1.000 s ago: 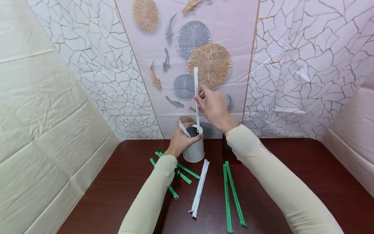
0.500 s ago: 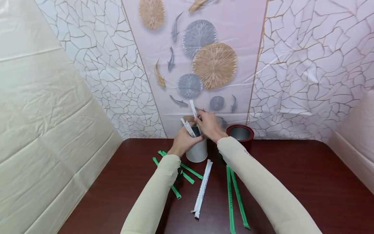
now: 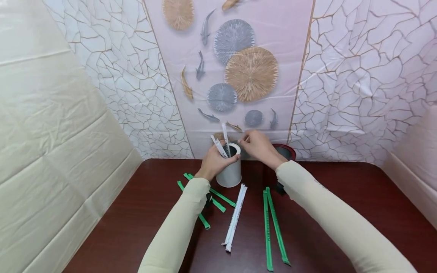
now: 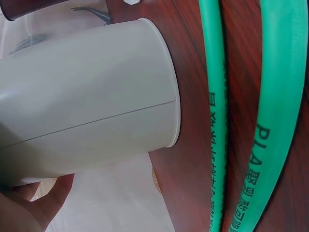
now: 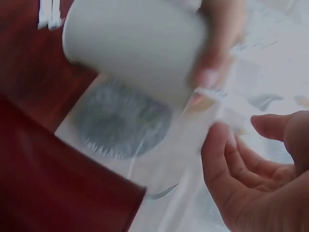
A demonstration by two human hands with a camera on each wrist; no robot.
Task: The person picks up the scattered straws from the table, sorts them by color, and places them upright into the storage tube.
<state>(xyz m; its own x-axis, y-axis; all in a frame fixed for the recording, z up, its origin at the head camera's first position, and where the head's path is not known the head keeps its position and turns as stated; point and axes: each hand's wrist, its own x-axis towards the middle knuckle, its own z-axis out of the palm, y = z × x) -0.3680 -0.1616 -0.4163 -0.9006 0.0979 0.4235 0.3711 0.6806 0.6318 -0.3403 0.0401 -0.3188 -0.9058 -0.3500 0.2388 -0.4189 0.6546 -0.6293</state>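
Observation:
My left hand [image 3: 214,162] grips the pale grey can [image 3: 229,175] near its top, fingers behind and thumb along the front of the rim. The can stands upright on the table. White wrapped straws [image 3: 225,141] lean out of its mouth toward the left, their lower ends hidden inside. To the right of the rim is my right hand [image 3: 258,147], holding nothing. In the right wrist view, a gap shows between its thumb and loosely bent fingers [image 5: 215,154]. The left wrist view shows the can's seamed side [image 4: 91,92] close up.
Two white wrapped straws [image 3: 235,220] lie in front of the can. A pair of green wrapped straws [image 3: 267,231] lies to the right, and more green straws [image 3: 218,204] are partly under my left forearm. A dark red can [image 3: 286,150] stands behind my right wrist.
The right hand has lowered a white straw into the grey can, let it go and moved off to the right. The left hand keeps its hold on the can.

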